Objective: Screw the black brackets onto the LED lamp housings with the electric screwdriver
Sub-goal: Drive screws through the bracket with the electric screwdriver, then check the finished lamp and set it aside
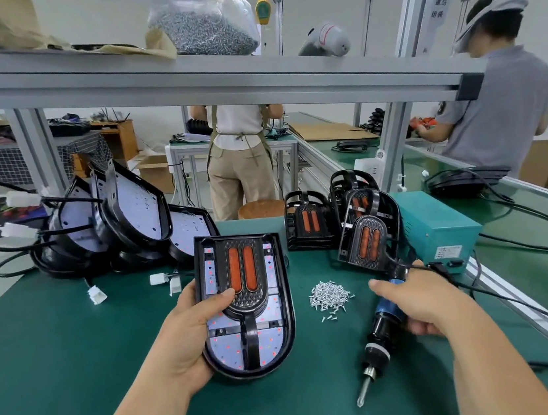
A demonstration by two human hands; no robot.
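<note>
Housing (250, 344): black rim, white LED board

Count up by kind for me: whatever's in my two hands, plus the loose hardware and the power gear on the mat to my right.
lamp housing, in left hand: 1
electric screwdriver, in right hand: 1
pile of loose screws: 1
teal power box: 1
Total: 4

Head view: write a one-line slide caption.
Left hand holds a lamp housing with bracket; right hand grips the screwdriver beside loose screws.
</note>
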